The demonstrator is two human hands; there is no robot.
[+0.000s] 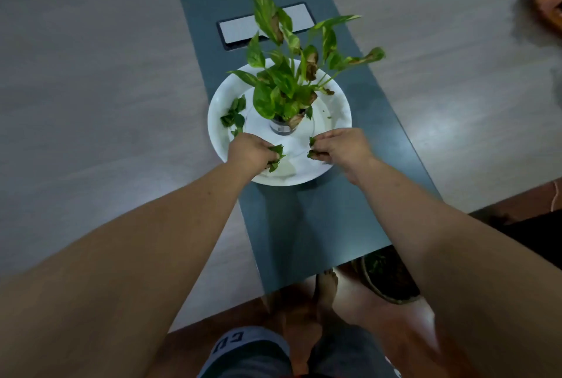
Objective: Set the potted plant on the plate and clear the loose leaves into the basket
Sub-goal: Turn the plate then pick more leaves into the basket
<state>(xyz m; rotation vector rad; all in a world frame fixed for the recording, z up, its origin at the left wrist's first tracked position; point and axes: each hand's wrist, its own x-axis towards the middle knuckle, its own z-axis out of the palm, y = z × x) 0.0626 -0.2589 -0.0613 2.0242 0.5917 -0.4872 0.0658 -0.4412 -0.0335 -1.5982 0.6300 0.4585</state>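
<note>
1. Views: one only, a wide-angle head camera; no second view, so no shared area.
2. Station: above the near edge of the bench [91, 73], at standing height.
3. Facing: forward and steeply down; the wearer's own feet show at 6 o'clock.
4. Range: close; both forearms enter from 7 and 5 o'clock, the hands [248, 151] meeting just below frame centre.
5. Centre of frame: the plate [219, 104], slightly toward 12 o'clock.
6. Distortion: the straight bench edges splay outward toward the frame's borders.
7. Periphery: floor at 6 o'clock; a basket [386, 283] below the bench edge at 5 o'clock.
</note>
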